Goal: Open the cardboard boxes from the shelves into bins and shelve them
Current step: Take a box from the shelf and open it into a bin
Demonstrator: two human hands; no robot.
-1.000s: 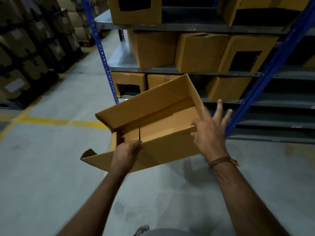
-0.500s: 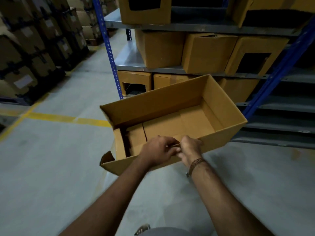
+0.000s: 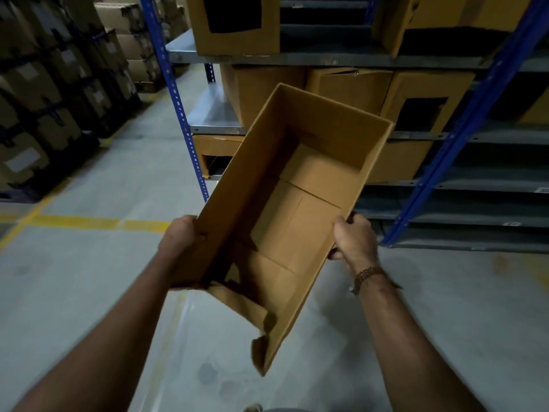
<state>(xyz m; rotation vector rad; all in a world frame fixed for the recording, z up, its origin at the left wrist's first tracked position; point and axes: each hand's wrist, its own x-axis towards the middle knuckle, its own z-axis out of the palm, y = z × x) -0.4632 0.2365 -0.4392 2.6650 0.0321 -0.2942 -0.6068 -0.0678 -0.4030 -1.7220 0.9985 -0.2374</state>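
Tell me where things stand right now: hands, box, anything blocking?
Left hand and right hand each grip a long side of the open box. Box empty, held off the floor, far end toward the shelves. Nothing in the way.

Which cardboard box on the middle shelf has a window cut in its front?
The rightmost box beside the blue upright; its two neighbours show plain fronts.

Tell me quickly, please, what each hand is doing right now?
Left hand: grips the left wall of the open cardboard box.
Right hand: grips the box's right wall.
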